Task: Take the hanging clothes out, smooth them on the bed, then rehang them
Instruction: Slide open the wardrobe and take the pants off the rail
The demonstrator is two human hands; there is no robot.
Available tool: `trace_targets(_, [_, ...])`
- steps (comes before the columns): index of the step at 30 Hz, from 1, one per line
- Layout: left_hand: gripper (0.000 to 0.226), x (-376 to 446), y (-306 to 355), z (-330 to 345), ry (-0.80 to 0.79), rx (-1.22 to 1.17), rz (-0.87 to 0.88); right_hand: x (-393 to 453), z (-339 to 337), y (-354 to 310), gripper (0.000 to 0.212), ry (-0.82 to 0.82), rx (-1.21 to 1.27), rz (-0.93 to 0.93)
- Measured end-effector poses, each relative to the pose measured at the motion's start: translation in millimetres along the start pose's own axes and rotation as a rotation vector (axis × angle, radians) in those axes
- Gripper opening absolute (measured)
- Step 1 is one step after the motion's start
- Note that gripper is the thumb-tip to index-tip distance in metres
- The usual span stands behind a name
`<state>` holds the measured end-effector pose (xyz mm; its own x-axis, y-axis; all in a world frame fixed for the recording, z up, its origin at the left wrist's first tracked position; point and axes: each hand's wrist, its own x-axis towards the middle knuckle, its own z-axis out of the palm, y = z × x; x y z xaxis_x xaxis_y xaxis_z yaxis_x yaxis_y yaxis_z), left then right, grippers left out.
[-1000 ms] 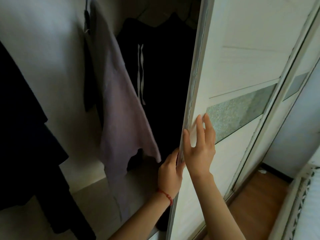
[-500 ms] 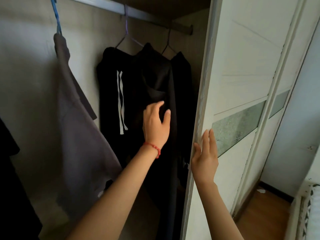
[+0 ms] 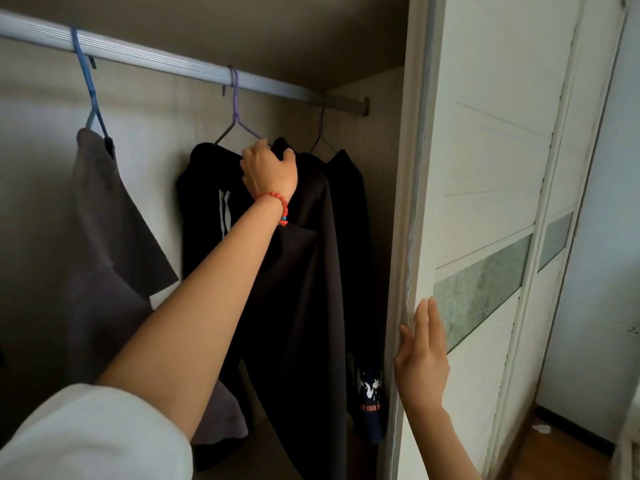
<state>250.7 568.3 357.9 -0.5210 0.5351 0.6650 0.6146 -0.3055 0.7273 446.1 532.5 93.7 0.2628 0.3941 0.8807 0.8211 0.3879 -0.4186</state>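
Inside the open wardrobe a metal rail (image 3: pixel 166 62) carries three hangers. A grey top (image 3: pixel 107 237) hangs on a blue hanger (image 3: pixel 90 95) at the left. A black hooded garment (image 3: pixel 304 289) with white drawstrings hangs on a purple hanger (image 3: pixel 236 109). My left hand (image 3: pixel 270 169), with a red bead bracelet at the wrist, is closed on the top of this black garment just under the hanger hook. Behind it hangs a second dark garment (image 3: pixel 367 393) with a printed sleeve. My right hand (image 3: pixel 422 355) rests flat with fingers apart on the edge of the sliding door (image 3: pixel 485 202).
The white sliding door with a frosted glass strip (image 3: pixel 481 289) stands right of the opening. Wooden floor (image 3: pixel 561 459) shows at the lower right. The wardrobe's back wall (image 3: pixel 45 202) is pale.
My left hand has left the door edge, reached into the wardrobe and risen to grip the top of the black garment. My view has tilted up to the rail. The right hand stays on the door.
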Motion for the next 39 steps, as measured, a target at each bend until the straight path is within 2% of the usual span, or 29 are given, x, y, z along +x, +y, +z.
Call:
trace_targets(3, [0.047, 19.4, 6.2, 0.6, -0.032, 0.005, -0.104, 0.6, 2.8, 1.7, 0.043, -0.009, 0.013, 0.01])
trace_targets(6, [0.05, 35.9, 9.8, 1.4, -0.135, -0.12, -0.208, 0.9, 3.1, 2.7, 0.044, -0.014, 0.046, 0.03])
trace_targets(9, [0.054, 41.8, 14.9, -0.7, -0.204, -0.161, -0.239, 5.4, -2.1, -4.0, 0.042, 0.076, 0.118, 0.033])
trace_targets(14, [0.041, 44.6, 16.4, -3.7, -0.22, -0.234, -0.255, 49.8, -16.8, -55.4, 0.038, 0.23, 0.275, -0.311])
trace_targets(16, [0.04, 44.4, 15.1, -8.6, -0.217, -0.289, -0.286, 82.2, -14.3, -80.1, 0.037, 0.186, 0.324, -0.458])
trace_targets(18, [0.041, 45.6, 14.4, -13.8, -0.215, -0.326, -0.309, 120.7, -4.3, -99.9, 0.04, 0.095, 0.317, -0.517])
trace_targets(20, [0.036, 47.8, 14.1, -18.3, -0.22, -0.357, -0.314, 160.3, 8.3, -119.0, 0.041, 0.01, 0.321, -0.388])
trace_targets(23, [0.046, 51.2, 15.5, -22.7, -0.235, -0.392, -0.33, 218.7, 30.9, -142.9, 0.046, -0.212, 0.261, -0.052])
trace_targets(25, [0.049, 55.2, 14.5, -22.9, -0.23, -0.39, -0.341, 250.5, 45.3, -152.5, 0.043, -0.354, 0.194, 0.109])
trace_targets(28, [0.047, 63.4, 11.3, -21.4, -0.188, -0.349, -0.344, 280.8, 65.3, -155.6, 0.03, -0.561, 0.166, 0.236])
trace_targets(32, [0.039, 76.4, 9.0, -22.0, -0.144, -0.275, -0.354, 296.3, 86.4, -151.7, 0.035, -0.734, 0.244, 0.347])
trace_targets(35, [0.037, 83.4, 11.3, -21.2, -0.15, -0.244, -0.356, 298.7, 93.9, -156.4, 0.04, -0.765, 0.395, 0.426])
trace_targets(39, [0.036, 88.7, 16.8, -25.6, -0.117, -0.256, -0.351, 302.7, 98.1, -162.9, 0.035, -0.612, 0.506, 0.454])
